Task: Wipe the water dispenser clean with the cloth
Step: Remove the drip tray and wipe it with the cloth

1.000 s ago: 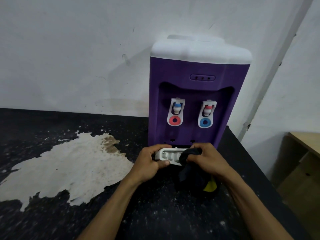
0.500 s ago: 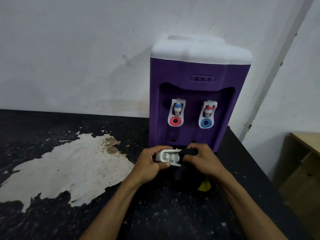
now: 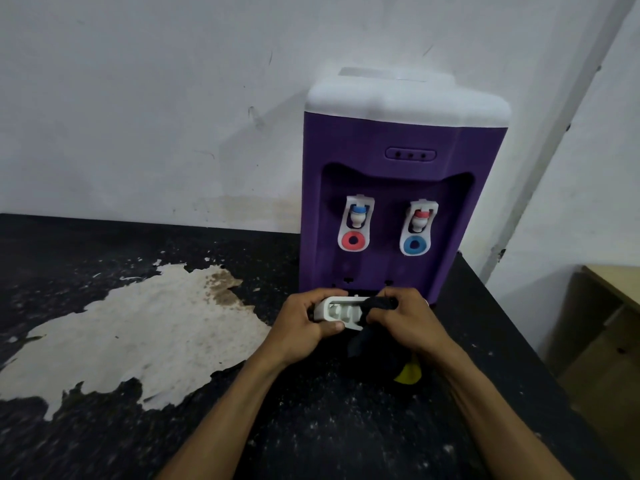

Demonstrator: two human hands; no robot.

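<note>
Wiping stood at the white plastic drip tray [image 3: 336, 310] — left hand [image 3: 304, 327] gripped it, right hand [image 3: 407, 320] clutched dark cloth [image 3: 376, 304] against it; purple water dispenser [image 3: 398, 188] body probably undone.

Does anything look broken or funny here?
The black countertop has a pale peeled patch, brown-stained at its far edge, left of the water dispenser. The white drip tray is out of its slot: the left hand grips it and the right hand holds the dark cloth against it.
</note>
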